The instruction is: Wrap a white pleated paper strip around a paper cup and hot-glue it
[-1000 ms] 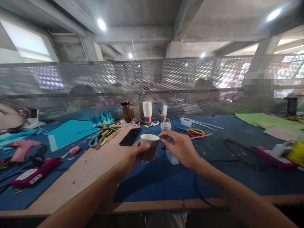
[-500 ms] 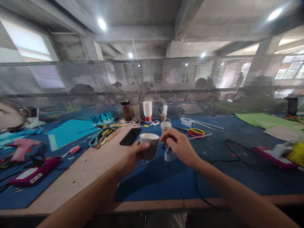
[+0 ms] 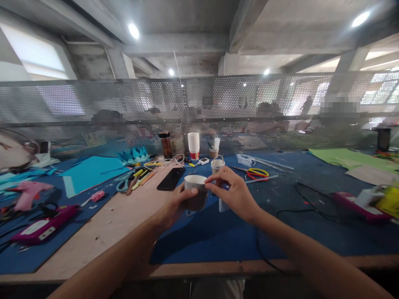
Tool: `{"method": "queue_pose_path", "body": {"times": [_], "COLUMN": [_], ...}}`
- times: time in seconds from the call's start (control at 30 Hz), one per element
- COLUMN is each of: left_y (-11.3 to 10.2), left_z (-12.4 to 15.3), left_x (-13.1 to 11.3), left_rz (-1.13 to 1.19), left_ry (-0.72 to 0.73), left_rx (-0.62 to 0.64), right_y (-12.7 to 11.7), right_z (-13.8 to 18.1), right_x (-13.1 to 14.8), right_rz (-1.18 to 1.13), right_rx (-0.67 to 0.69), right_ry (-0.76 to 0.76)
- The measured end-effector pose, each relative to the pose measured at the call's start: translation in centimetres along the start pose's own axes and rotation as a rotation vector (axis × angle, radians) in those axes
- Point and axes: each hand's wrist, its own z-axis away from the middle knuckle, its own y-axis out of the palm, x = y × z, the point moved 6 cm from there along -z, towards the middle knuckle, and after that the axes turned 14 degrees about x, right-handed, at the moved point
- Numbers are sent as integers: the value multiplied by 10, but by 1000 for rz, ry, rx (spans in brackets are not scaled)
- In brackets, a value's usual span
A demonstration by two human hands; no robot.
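Observation:
My left hand (image 3: 173, 207) is wrapped round a brown paper cup (image 3: 195, 192) with a white inside, holding it upright above the blue table mat (image 3: 218, 232). My right hand (image 3: 235, 193) is closed in a pinch at the cup's right rim, gripping a thin clear strip (image 3: 222, 204) that hangs down below the fingers. A small paper cup with a handle (image 3: 217, 164) stands just behind my hands.
A black phone (image 3: 171, 179) lies on the wooden board (image 3: 118, 220). Yellow scissors (image 3: 257, 172), a stack of paper cups (image 3: 193, 145), a brown bottle (image 3: 166, 144), teal paper (image 3: 90, 171), glue guns (image 3: 43, 226) and a black cable (image 3: 305, 199) lie around. A perforated metal screen (image 3: 199, 108) backs the table.
My right hand closed from open fingers into a pinch, picked the clear strip up off the mat and brought it to the cup's rim. The left hand stayed put.

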Motion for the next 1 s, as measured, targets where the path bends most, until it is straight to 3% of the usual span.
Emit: {"method": "queue_pose_path", "body": {"times": [0.27,0.67,1.0], "left_y": [0,6,6], "left_z": [-2,-3,-2], "left_x": [3,5,2], "left_rz": [-19,-50,-38], "left_ry": [4,-13,-40], "left_rx": [-22,51,45], "right_y": [0,6,3], "right_z": [-1,-4,-5], "right_x": [-3,-1,-6], "right_rz": [-17,-12,-26], "right_rx": [25,227,137], "right_ry": [-2,-17,-37]}}
